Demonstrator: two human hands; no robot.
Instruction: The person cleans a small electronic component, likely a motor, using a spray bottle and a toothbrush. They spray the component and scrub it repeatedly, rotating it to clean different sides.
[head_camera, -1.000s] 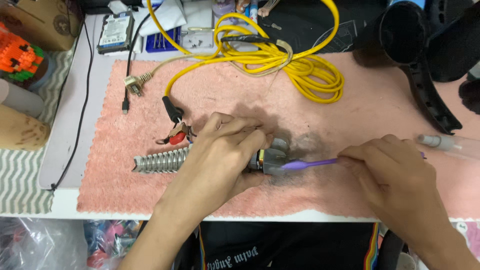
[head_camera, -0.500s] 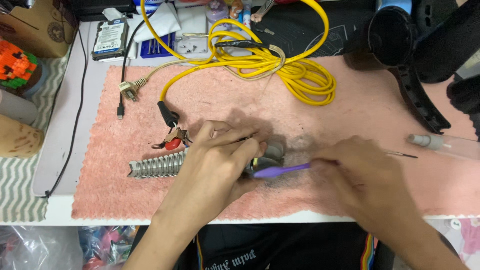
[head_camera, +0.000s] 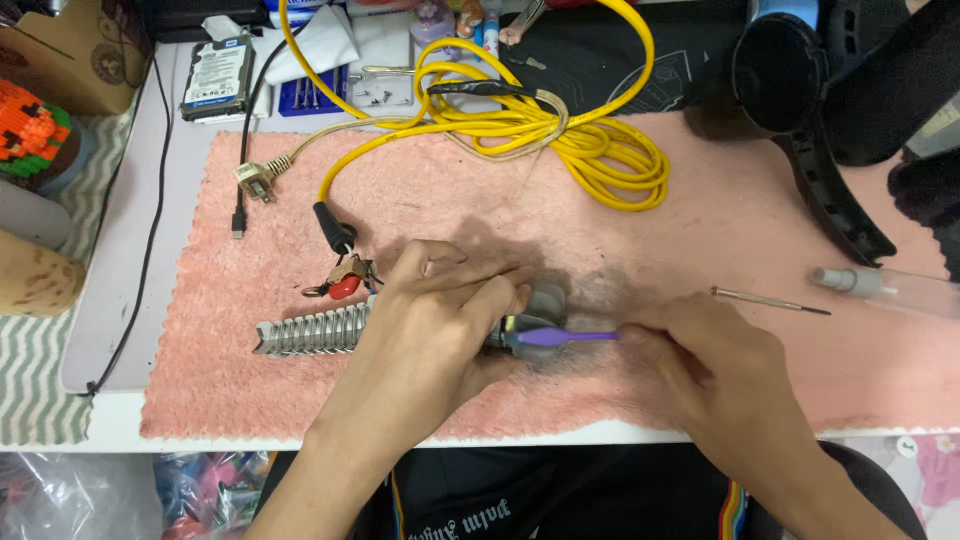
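L hand (head_camera: 440, 320) stayed clamped on the finned heating coil (head_camera: 310, 332) w/ fingers closed, R hand (head_camera: 720, 375) pinching the purple brush (head_camera: 562, 338), nudged slightly toward coil's end.

A coiled yellow cable (head_camera: 560, 130) lies on the pink towel (head_camera: 760, 250), near a thin screwdriver (head_camera: 770, 300). A hard drive (head_camera: 218, 78) sits beyond, beside what may be small screws (head_camera: 375, 95).

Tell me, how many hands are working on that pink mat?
2. The left hand grips a ribbed metal part near the mat's front edge; the right hand beside it holds a purple tool against that part. No other hands show.
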